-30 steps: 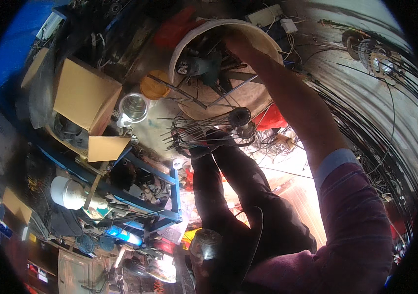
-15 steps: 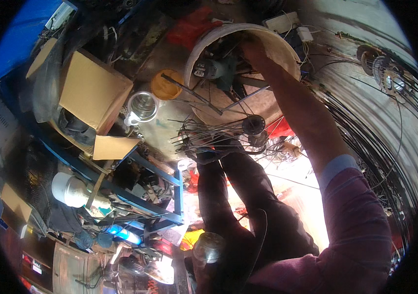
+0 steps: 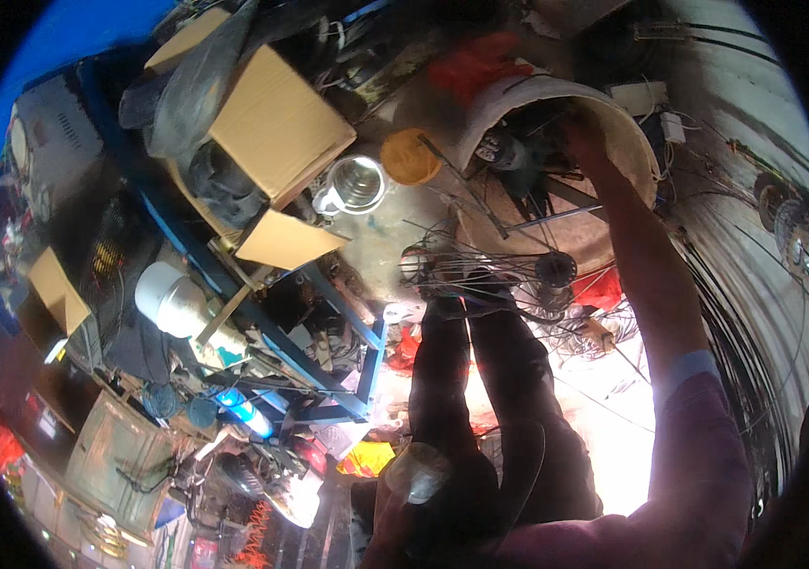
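My right arm reaches up into a whitish round tub (image 3: 640, 128). My right hand (image 3: 583, 142) is inside it, in shadow, and its fingers cannot be made out. Beside that hand in the tub lie a teal-and-grey power tool (image 3: 499, 152) and several dark bars. Below the tub's mouth, over my knees, lies a wheel hub (image 3: 556, 270) with a spray of loose thin spokes (image 3: 480, 270). Low down by my lap, my left hand (image 3: 395, 503) is closed around a round, pale see-through container (image 3: 418, 472); its fingers are mostly dark.
Left of the tub are a yellow-orange round dish (image 3: 410, 157), a clear mug (image 3: 359, 185) and an open cardboard box (image 3: 281, 123). A blue metal frame (image 3: 371, 365) and a large white bulb (image 3: 165, 296) stand further left. Long black cables (image 3: 736, 351) line the right side.
The whole view has swung, so the tub, spokes and box sit further right in it. My right hand is still inside the tub, and the left still holds the container.
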### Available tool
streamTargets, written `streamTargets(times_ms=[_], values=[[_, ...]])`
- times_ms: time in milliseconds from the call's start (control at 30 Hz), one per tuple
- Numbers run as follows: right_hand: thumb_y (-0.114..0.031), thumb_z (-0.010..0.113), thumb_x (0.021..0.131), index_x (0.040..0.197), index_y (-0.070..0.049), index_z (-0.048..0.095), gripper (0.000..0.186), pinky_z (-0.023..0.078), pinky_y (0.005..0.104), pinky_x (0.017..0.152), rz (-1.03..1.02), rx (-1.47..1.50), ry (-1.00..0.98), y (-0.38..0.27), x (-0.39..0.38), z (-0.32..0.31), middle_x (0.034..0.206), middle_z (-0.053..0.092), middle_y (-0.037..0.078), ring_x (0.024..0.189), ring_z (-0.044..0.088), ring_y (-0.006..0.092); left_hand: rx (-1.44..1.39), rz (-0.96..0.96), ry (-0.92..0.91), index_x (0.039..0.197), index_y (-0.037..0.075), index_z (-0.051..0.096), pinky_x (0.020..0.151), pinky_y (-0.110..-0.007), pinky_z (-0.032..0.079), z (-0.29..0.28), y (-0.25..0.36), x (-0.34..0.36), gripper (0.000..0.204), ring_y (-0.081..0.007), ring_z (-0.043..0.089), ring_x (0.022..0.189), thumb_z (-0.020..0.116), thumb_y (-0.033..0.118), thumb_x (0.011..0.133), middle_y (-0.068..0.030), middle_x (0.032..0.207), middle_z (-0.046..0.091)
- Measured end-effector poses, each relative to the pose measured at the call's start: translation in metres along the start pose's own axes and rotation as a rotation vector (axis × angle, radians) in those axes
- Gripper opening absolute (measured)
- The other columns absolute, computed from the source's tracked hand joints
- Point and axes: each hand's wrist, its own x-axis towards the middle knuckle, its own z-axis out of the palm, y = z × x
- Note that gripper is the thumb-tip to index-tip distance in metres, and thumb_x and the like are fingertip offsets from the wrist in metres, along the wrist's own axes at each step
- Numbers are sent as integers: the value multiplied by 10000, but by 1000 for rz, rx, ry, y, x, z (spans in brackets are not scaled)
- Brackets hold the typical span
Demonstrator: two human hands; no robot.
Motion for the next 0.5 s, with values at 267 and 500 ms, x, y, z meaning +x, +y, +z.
streamTargets(times_ms=[267,500], values=[[-306,612,995,1341,-92,655,410,480,502,1042,-171,-733,-199,-80,-25,-24,1345,645,168,1228,606,366,-185,-34,55,1404,6,545,1012,-393,544,9,-30,-12,538,-267,659,1197,614,366,1010,-162,1339,635],[-334,575,993,1157,-63,734,355,529,509,935,-440,-683,83,-55,-17,-20,1144,718,197,1031,683,374,-263,43,63,1455,22,480,1009,-390,545,5,-45,-22,623,-269,642,1219,644,391,980,-159,1382,599]])
